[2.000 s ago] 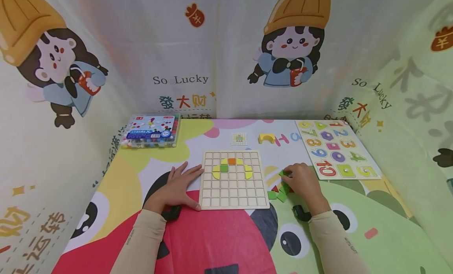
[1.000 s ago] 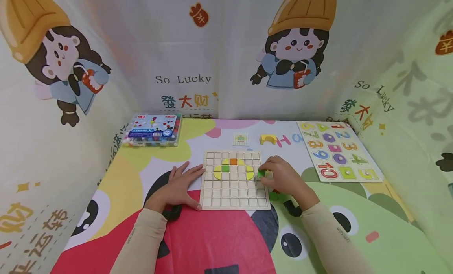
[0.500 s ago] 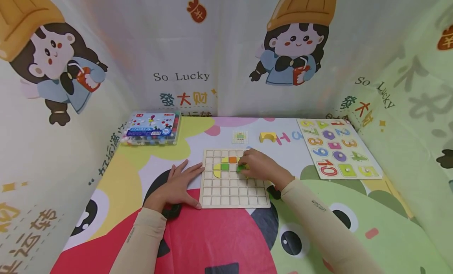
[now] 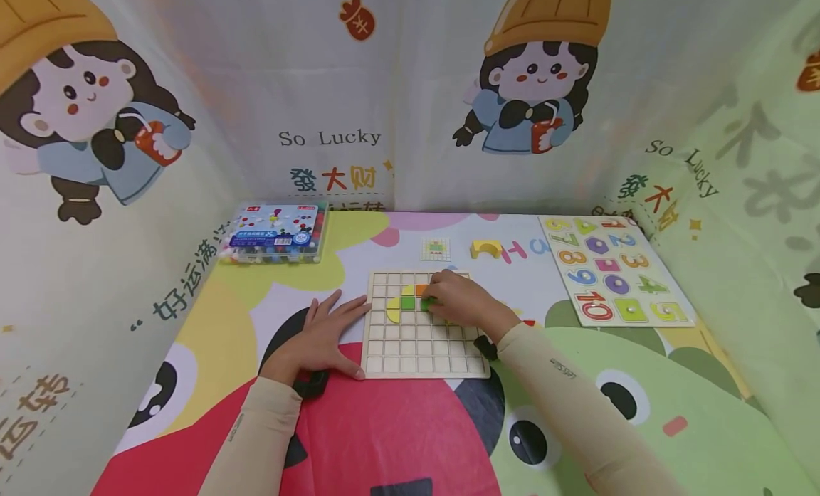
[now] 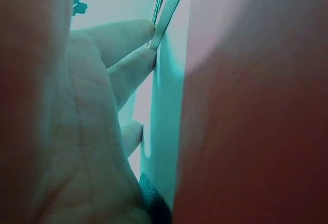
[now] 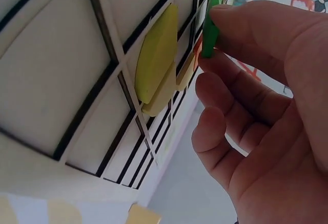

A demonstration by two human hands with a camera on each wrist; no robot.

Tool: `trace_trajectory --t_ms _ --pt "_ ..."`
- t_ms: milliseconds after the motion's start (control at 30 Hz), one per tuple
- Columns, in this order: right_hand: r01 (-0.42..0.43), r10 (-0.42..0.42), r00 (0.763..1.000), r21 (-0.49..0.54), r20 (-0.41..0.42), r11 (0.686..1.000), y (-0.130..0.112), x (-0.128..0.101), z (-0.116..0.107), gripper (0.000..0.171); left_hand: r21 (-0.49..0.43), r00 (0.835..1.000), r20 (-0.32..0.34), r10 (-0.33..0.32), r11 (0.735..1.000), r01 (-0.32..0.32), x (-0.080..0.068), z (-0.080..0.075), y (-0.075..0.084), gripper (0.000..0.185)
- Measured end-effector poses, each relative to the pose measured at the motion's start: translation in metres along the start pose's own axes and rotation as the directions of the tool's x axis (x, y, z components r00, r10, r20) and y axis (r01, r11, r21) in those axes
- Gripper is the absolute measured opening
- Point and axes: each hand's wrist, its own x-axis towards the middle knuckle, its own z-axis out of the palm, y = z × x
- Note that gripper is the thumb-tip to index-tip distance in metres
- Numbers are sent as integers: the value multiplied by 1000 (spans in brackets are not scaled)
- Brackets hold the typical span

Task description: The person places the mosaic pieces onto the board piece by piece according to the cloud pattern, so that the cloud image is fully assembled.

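Note:
A square wooden grid board (image 4: 423,350) lies on the table. My left hand (image 4: 318,343) rests beside it with spread fingers, the fingertips at the board's left edge; the left wrist view shows the fingers (image 5: 128,75) reaching that edge. Between thumb and index finger, my right hand (image 4: 464,300) pinches a green square tile (image 6: 210,26), held on edge close over the grid. Another green tile (image 4: 408,303) sits in a cell to its left. Yellow quarter-round tiles (image 4: 393,310) curve around it, and an orange tile (image 4: 420,290) is partly covered by my right fingers, as are the right-hand yellow tiles (image 6: 158,49).
Behind the board are a small pattern card (image 4: 435,249) and a yellow arch block (image 4: 486,249). A number puzzle board (image 4: 615,272) lies at the right, a plastic box (image 4: 275,233) at the back left. A red piece (image 4: 529,323) shows past my right sleeve.
My right hand has taken a green tile from the loose pieces right of the board and carried it left over the grid, beside the green tile there. My left hand has stayed put.

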Motion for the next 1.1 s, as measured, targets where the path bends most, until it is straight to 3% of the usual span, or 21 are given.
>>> trace_trajectory --t_ms 567,767,1100 --pt "-4 4 1000 -28 -7 1000 -1 5 5 22 -3 1000 9 5 1000 -5 4 3 -2 126" --pt "-5 4 999 -38 -42 999 -1 4 7 20 35 1000 5 26 999 -26 8 5 -4 125" --pt "-14 15 998 11 -67 1000 -3 5 12 20 29 1000 12 15 999 -15 5 3 -2 125"
